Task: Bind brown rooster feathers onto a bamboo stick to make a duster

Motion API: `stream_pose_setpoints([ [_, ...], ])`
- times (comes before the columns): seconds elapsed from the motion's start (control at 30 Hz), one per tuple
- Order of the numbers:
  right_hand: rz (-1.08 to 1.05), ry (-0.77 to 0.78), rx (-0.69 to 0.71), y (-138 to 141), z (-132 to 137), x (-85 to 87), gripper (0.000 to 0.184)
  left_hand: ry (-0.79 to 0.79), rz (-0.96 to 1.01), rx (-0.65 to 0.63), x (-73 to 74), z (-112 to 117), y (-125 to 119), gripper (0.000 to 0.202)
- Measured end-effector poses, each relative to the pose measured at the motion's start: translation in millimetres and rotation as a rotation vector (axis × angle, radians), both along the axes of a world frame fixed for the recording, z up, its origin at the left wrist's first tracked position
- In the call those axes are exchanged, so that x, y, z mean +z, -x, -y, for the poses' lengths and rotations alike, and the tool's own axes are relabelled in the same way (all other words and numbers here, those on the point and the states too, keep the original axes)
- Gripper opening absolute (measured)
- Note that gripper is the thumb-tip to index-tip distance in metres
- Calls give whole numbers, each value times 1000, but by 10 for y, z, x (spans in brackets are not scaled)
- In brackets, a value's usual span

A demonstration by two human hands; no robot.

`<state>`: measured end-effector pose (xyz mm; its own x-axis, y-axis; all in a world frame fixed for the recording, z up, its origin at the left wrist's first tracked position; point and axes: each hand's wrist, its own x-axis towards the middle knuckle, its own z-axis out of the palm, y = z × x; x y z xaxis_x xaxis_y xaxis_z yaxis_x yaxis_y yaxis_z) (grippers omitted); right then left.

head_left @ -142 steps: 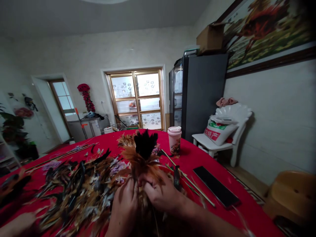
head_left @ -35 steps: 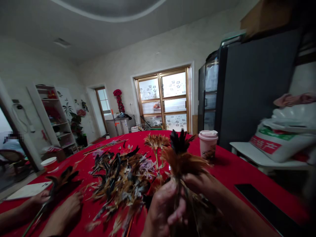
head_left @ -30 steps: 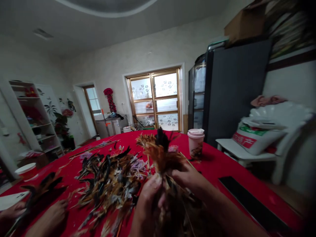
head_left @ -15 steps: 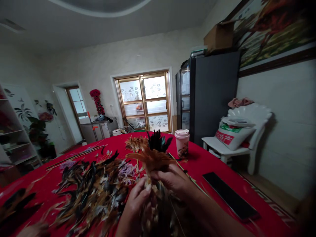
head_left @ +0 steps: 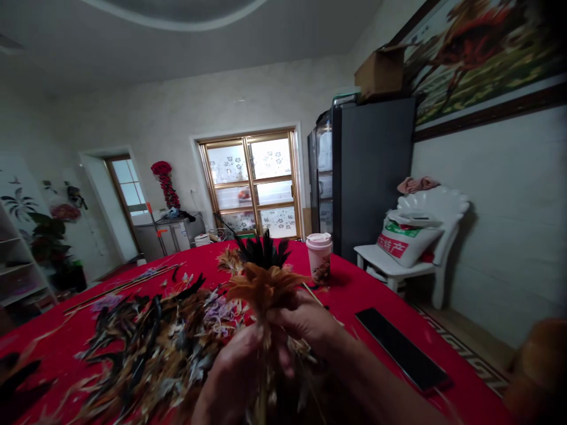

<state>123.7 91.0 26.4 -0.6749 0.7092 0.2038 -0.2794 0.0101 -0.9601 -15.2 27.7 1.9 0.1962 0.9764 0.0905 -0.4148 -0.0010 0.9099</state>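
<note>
Both my hands hold a bundle of rooster-like feathers (head_left: 264, 288) above the red-covered table (head_left: 343, 295). Its top is rust-orange with black tips. My left hand (head_left: 234, 372) closes around the lower stem of the bundle, and my right hand (head_left: 305, 321) pinches it higher up, just under the orange plumes. Long brown feathers hang below my hands, and their lower ends are dark and blurred. A loose heap of black, brown and speckled feathers (head_left: 150, 348) lies on the table to the left of my hands.
Thin bamboo sticks (head_left: 119, 285) lie at the table's far left. A pink paper cup (head_left: 319, 258) stands beyond my right hand, and a flat black strip (head_left: 402, 348) lies to its right. Behind the table stand a dark refrigerator (head_left: 372, 177) and a white chair (head_left: 410, 254) holding a sack.
My hands have drawn closer together on the bundle. The view has shifted slightly, so the room sits a little further left. The other person's hand at lower left is out of view.
</note>
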Motion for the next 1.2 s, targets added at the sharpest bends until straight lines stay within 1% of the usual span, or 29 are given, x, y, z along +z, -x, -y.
stream_pose_setpoints([
  [0.07, 4, 27, -25, 10, -26, -45, 26, 43, 73, -63, -16, 42, -69, 27],
  [0.17, 9, 61, -83, 30, -42, -98, 29, 138, 268, -49, -38, 102, -139, 19],
  [0.23, 45, 74, -91, 40, -35, -103, 32, 164, 345, -36, -51, 125, -149, 18],
  [0.3, 63, 40, -76, 41, -17, -74, 35, 162, 325, 10, -55, 136, -138, 20],
  [0.37, 48, -41, -22, 33, -3, -31, 35, 150, 278, 69, -44, 144, -117, 25],
  [0.47, 69, -178, 49, 25, -9, 2, 27, 107, 214, 141, -2, 156, -83, 27],
  [0.5, 94, -222, 44, 28, -16, -4, 22, 94, 186, 155, 12, 160, -71, 27],
  [0.57, 149, -303, -10, 45, -24, -30, 13, 85, 121, 184, 26, 169, -45, 27],
  [0.67, 199, -380, -85, 83, 4, -72, 10, 55, 42, 292, -17, 185, 13, 25],
  [0.77, 233, -390, -125, 118, 79, -82, 12, 1, -18, 410, -118, 202, 92, 18],
  [0.87, 239, -378, -131, 133, 154, -66, 10, -19, -74, 533, -194, 221, 151, 29],
  [0.93, 242, -382, -118, 134, 181, -53, 9, -36, -122, 603, -199, 235, 163, 31],
  [1.03, 268, -383, -72, 128, 165, -47, 9, 11, -161, 626, -161, 257, 143, 26],
  [1.13, 296, -381, -36, 104, 108, -47, 10, 126, -82, 602, -123, 276, 106, 30],
  [1.2, 300, -386, -17, 66, 86, -27, 10, 166, -26, 584, -102, 283, 83, 32],
])
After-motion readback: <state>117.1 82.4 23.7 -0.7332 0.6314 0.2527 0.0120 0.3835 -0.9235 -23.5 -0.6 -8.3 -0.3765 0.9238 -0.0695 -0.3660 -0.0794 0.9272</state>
